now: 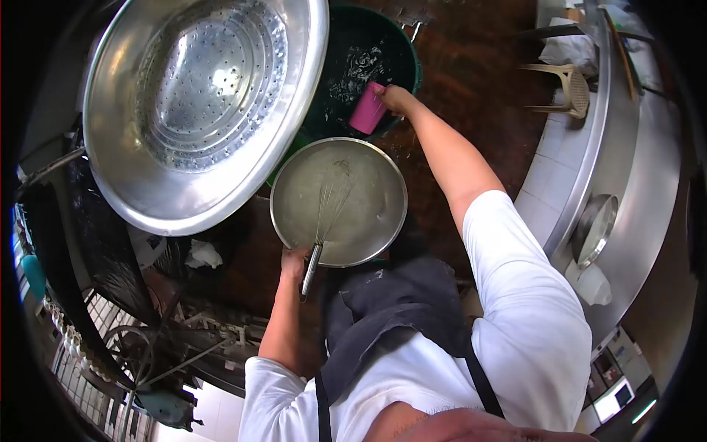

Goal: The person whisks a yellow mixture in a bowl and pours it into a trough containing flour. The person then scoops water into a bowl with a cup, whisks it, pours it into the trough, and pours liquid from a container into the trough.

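Observation:
My left hand is closed on the lower left rim of a round metal bowl, close to the handle of a wire whisk. The whisk leans inside the bowl, its wires in a cloudy liquid. Up and to the right, my right hand grips a pink cup, which is tilted over a dark green tub of water. The bowl stands just below the tub.
A large perforated metal basin fills the upper left. A metal counter with a round pan curves along the right. A beige plastic chair stands beyond it. Metal equipment with a wheel is at the lower left.

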{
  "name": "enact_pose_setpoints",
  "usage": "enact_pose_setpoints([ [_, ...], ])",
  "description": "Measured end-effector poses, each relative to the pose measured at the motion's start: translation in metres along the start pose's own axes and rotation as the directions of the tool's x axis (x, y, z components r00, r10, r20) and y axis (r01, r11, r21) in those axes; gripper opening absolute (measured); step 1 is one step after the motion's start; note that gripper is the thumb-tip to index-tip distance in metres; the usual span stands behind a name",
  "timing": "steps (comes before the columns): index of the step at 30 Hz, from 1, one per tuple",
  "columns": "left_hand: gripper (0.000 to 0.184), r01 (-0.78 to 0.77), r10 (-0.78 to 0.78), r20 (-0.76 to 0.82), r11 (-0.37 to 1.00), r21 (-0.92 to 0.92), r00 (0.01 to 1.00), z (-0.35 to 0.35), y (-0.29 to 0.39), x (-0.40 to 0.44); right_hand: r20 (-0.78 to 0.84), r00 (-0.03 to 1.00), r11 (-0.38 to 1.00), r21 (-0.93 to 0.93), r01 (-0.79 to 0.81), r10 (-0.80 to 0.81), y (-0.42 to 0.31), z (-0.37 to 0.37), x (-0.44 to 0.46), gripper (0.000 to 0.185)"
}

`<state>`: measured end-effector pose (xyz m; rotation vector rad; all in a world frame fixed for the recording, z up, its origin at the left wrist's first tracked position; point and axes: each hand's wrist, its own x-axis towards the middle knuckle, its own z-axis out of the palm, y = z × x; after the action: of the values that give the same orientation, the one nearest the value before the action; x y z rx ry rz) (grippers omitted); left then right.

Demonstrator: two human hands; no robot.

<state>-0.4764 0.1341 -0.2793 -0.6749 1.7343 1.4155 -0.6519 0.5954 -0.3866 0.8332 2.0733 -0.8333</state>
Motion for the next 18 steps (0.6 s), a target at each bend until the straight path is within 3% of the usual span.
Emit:
enact_pose_setpoints([
  [6,0.014,0.037,-0.046,-0.159,0.997,-0.063,0.986,0.024,0.001,-0.027,0.081,0.994,0.997,0.003,-0.074,0.073,0.007,0.003,0.047,0.062],
  [9,0.01,0.077,-0.08,-0.129,0.997,-0.024,0.988,0.021,-0.019,-0.027,0.082,0.993,0.995,0.041,-0.094,0.09,0.008,-0.006,0.047,0.061],
  [10,0.02,0.132,-0.14,-0.108,0.988,-0.077,0.984,0.019,-0.024,-0.026,0.069,0.993,0.994,0.05,-0.099,0.095,0.007,-0.009,0.047,0.062],
  [13,0.016,0.061,-0.061,-0.015,0.998,0.002,0.998,0.019,-0.023,-0.027,-0.001,0.995,0.994,0.056,-0.095,0.096,0.005,-0.015,0.049,0.062],
  [16,0.009,0.02,-0.025,-0.05,0.996,-0.087,0.998,0.027,-0.021,-0.031,0.038,0.999,0.997,-0.07,-0.025,0.027,0.008,-0.027,0.046,0.06],
  [18,0.012,0.063,-0.064,-0.009,0.993,-0.1,0.998,0.027,-0.013,-0.031,-0.191,0.95,0.961,-0.174,0.214,-0.246,0.017,-0.028,0.016,0.06],
])
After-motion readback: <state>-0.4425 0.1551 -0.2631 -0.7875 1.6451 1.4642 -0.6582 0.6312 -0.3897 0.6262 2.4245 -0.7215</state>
